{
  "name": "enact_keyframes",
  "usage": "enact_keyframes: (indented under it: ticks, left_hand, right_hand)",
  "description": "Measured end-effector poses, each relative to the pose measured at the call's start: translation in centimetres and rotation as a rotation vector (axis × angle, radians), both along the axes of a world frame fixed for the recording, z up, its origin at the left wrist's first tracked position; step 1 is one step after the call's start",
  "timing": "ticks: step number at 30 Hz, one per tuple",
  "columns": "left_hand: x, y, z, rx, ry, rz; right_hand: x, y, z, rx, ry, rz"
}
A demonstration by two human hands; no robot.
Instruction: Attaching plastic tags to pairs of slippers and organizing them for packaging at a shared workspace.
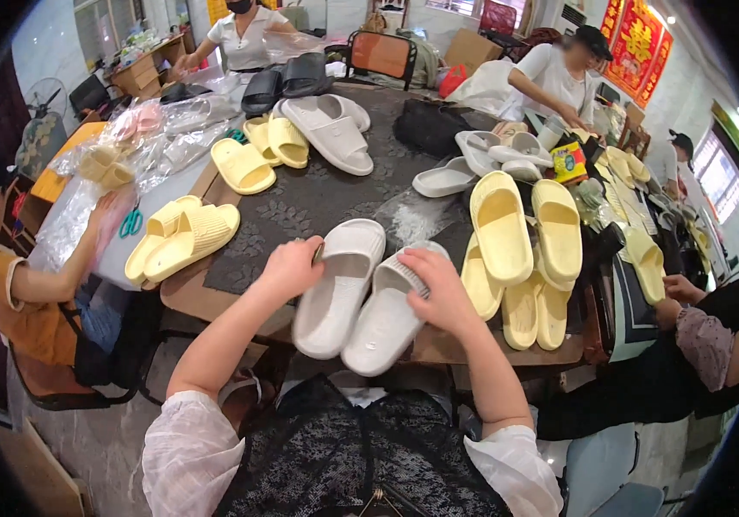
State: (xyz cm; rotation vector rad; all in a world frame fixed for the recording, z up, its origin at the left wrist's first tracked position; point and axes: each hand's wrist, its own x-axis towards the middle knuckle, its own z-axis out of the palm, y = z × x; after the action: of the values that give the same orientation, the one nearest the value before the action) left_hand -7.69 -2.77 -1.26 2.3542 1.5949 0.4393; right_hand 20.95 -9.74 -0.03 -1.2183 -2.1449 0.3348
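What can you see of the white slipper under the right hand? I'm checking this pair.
The right white slide slipper looks like soft matte foam, with a wide ribbed strap. It lies sole down at the table's near edge, toe overhanging, touching its twin. The right hand rests on its strap.

A wooden work table (181, 291) with a dark leaf-patterned cloth cover (300, 202) carries the goods. At the six o'clock edge lie two white foam slide sandals (354, 297) side by side, touching and overhanging the rim. At nine o'clock sits a pair of pale yellow ribbed slides (181, 237), with teal-handled scissors (131, 222) just beside them. Toward eleven o'clock lie more yellow slides (259, 153) and clear plastic bags (162, 129); at twelve o'clock, large white slides (328, 129) and black slides (283, 84). At three o'clock yellow slides (524, 250) are heaped, with small white slides (473, 164) near two o'clock.
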Motion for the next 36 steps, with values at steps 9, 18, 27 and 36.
enact_keyframes:
  ticks: [9,18,27,36]
  left_hand:
    - [-1.0,-6.9,0.0,-0.02,-0.042,0.044]
    - [-1.0,-6.3,0.9,-0.035,0.081,0.008]
    - [-1.6,-4.4,4.2,-0.059,0.027,-0.13]
    - [5.4,6.1,-1.1,-0.276,-0.4,-0.23]
  right_hand:
    - [0.6,2.8,0.2,-0.018,0.154,0.223]
    - [-2.3,6.3,1.5,-0.044,0.045,-0.047]
    - [-4.4,11.1,-0.5,-0.268,-0.151,0.017]
    - [-2.1,10.2,-2.5,-0.116,0.505,-0.29]
